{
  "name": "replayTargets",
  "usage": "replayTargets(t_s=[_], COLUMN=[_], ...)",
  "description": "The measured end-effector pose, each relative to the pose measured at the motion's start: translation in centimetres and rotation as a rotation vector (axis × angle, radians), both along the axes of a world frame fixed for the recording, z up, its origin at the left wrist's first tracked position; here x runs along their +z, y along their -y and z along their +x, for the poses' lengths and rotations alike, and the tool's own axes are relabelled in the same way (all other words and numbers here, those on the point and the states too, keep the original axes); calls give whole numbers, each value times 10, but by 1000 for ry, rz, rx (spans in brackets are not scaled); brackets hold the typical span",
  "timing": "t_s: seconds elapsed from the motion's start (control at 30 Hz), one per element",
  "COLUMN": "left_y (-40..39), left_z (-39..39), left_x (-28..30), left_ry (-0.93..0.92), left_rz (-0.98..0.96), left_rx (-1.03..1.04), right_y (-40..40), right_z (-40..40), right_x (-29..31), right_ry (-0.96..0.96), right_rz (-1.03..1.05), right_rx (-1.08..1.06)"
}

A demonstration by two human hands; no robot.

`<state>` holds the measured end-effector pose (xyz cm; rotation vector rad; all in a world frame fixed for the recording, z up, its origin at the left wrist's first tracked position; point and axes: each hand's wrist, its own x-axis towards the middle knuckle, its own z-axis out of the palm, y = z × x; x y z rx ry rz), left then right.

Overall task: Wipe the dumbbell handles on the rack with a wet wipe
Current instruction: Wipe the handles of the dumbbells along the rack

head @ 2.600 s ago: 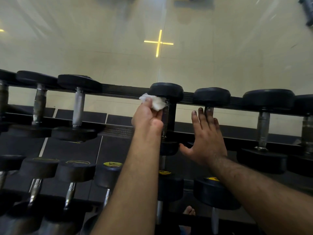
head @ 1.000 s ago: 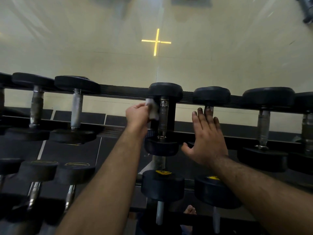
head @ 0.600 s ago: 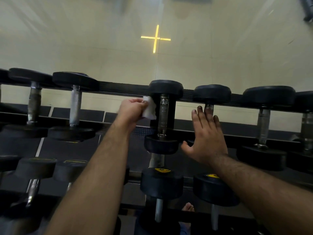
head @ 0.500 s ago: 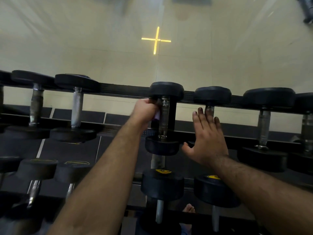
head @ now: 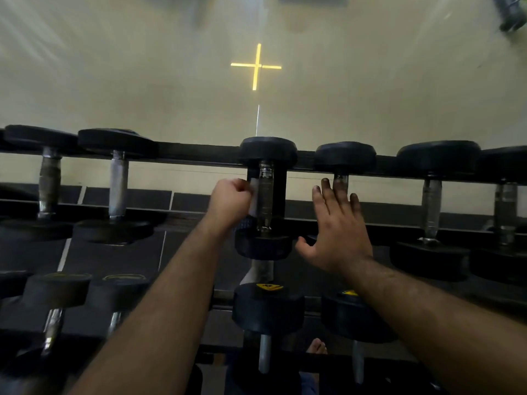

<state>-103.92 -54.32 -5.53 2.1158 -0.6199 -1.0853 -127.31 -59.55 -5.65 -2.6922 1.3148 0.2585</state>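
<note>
Centre frame, left hand (head: 229,199) clamps the wet wipe (head: 253,195) against the dumbbell handle (head: 265,195) on the rack (head: 199,151); right hand (head: 339,232), fingers (head: 326,195) spread, rests on the next dumbbell (head: 345,158).

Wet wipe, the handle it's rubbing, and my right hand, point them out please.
wet wipe (head: 253,192): head view, white strip beside the left fist.
dumbbell handle (head: 265,195): head view, mid shaft.
right hand (head: 338,232): head view, back of hand.

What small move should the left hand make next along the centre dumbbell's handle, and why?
Probably slide down the handle. The left hand grips the wet wipe against its upper part, and the lower stretch above the near head looks unwiped.
</note>
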Motion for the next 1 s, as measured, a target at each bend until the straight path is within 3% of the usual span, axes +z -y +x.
replayTargets(t_s=[0.13,0.27,0.33,0.4,0.47,0.6,0.67,0.77,0.8,0.9,1.0], left_y=[-6,-31,-23,-11,-2,7,10,16,19,34,42], left_z=[-9,14,12,0,-15,-18,-11,-12,-14,-22,-35], left_x=[-1,11,17,21,11,-14,-1,29,38,44,30], left_ry=[45,6,328,703,930,1147,1110,851,853,1108,1300], left_rz=[114,5,-120,-249,-343,-425,-364,8,43,-174,-139], left_rx=[-189,-155,-42,-70,-285,-776,-1028,-1449,-1481,-1320,-1313], right_y=[1,1,1,1,0,0,1,1,2,0,-1], right_z=[0,0,-1,-1,-1,-1,-1,-2,-2,-1,-2], right_x=[1,1,1,1,1,1,1,1,0,1,-1], right_ry=[-10,-3,-7,-7,-6,-6,-7,1,6,12,14], right_rz=[10,11,20,24,23,4,6,16,13,14,0], right_rx=[0,-4,-5,-7,-9,-14,-9,-6,-7,-8,-13])
